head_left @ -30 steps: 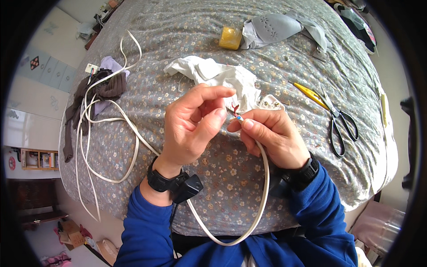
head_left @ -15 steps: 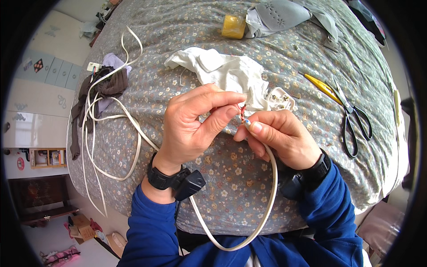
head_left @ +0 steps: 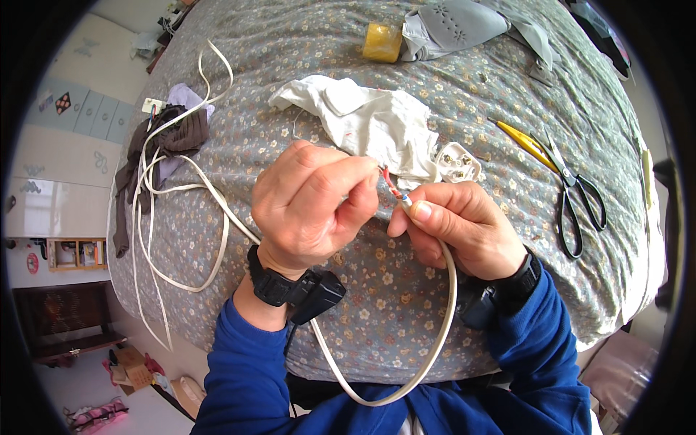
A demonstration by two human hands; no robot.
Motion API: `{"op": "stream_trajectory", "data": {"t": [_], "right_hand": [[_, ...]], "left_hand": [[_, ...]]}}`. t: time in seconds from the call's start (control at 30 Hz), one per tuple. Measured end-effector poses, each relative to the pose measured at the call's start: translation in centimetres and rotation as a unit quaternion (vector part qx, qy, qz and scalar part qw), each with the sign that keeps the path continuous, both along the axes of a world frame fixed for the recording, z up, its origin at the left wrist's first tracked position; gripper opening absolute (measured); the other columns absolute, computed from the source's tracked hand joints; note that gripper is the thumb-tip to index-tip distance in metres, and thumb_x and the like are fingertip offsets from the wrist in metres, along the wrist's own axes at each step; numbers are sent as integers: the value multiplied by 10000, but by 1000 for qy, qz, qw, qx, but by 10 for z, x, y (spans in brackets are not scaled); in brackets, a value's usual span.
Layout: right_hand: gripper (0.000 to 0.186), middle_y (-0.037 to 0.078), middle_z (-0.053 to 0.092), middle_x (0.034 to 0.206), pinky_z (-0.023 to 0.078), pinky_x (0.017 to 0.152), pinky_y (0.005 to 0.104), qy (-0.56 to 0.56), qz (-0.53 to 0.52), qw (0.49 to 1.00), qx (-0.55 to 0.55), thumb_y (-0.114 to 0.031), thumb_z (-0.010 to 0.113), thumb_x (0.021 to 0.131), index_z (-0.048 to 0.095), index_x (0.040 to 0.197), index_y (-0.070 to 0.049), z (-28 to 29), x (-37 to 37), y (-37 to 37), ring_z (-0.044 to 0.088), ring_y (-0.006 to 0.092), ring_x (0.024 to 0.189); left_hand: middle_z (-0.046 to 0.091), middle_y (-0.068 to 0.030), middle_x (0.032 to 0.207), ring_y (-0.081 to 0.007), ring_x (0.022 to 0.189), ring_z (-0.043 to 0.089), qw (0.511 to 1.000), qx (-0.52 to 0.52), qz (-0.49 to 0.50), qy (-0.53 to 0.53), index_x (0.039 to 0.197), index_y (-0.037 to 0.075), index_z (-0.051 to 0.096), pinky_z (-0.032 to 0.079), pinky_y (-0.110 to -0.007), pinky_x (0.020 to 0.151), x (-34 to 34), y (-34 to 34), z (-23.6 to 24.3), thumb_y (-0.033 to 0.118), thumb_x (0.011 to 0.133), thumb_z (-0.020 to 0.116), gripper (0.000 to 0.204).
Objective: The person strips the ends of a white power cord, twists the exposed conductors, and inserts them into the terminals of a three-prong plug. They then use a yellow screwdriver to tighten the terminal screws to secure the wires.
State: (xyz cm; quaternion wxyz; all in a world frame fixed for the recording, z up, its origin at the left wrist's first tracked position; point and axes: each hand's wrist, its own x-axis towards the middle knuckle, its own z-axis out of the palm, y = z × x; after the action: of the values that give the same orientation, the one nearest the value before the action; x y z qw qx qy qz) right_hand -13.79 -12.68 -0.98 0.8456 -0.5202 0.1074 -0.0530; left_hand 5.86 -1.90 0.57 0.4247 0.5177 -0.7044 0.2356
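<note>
My right hand (head_left: 460, 226) pinches a white power cable (head_left: 444, 319) close to its stripped end. Reddish inner wires (head_left: 391, 184) stick out there, with a bit of blue beside my thumb. The tips of those wires are between the thumb and forefinger of my left hand (head_left: 315, 203), whose other fingers are curled in. From my right hand the cable loops down in front of me and passes under my left wrist to a loose tangle on the left. Just beyond my right hand lies an opened white plug housing (head_left: 458, 162) with metal contacts, beside a crumpled white cloth (head_left: 377, 123).
A flowered bedspread (head_left: 377, 304) lies under everything. On the right are black-handled scissors (head_left: 573, 188) and a yellow-handled tool (head_left: 525, 145). A yellow tape roll (head_left: 382, 43) and grey cloth (head_left: 453, 27) lie at the far side; dark cloth (head_left: 174, 134) lies left.
My left hand has turned and shifted slightly left and down, drawing the wire tips leftward. My right hand keeps its pinch on the cable, almost unmoved.
</note>
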Motion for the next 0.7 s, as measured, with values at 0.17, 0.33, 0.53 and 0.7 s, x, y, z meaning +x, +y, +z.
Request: {"op": "stream_trajectory", "data": {"t": [0.17, 0.33, 0.53, 0.7], "right_hand": [[290, -38, 573, 648, 385, 525, 201, 19, -10, 999, -44, -238, 573, 1074, 723, 1060, 10, -2, -2, 3, 495, 41, 570], [196, 13, 660, 725, 480, 596, 224, -23, -112, 993, -16, -176, 695, 996, 722, 991, 18, 2, -4, -1, 597, 78, 634], [136, -7, 658, 717, 449, 579, 230, -29, -210, 962, -171, -78, 733, 917, 678, 826, 7, 15, -20, -4, 565, 56, 625], [134, 34, 580, 616, 405, 501, 265, -68, -327, 833, -441, -20, 765, 804, 641, 754, -19, 13, -13, 5, 527, 102, 529]], "left_hand": [[626, 35, 781, -10, 649, 506, 925, -85, 47, 367, 957, 19, 696, 388, -186, 563, 30, 7, 21, 46, 957, 692, 27], [639, 22, 744, -22, 675, 549, 880, 252, -58, 399, 879, 6, 708, 418, -217, 575, 9, 14, 2, 75, 922, 745, 89], [666, -4, 771, -61, 657, 579, 880, 343, -140, 298, 914, 9, 734, 457, -233, 593, -20, -3, -11, 12, 894, 732, 20], [651, 12, 884, -15, 695, 547, 838, 263, -56, 474, 1029, -7, 713, 431, -188, 603, -22, 2, -7, 11, 968, 665, 79]]}}
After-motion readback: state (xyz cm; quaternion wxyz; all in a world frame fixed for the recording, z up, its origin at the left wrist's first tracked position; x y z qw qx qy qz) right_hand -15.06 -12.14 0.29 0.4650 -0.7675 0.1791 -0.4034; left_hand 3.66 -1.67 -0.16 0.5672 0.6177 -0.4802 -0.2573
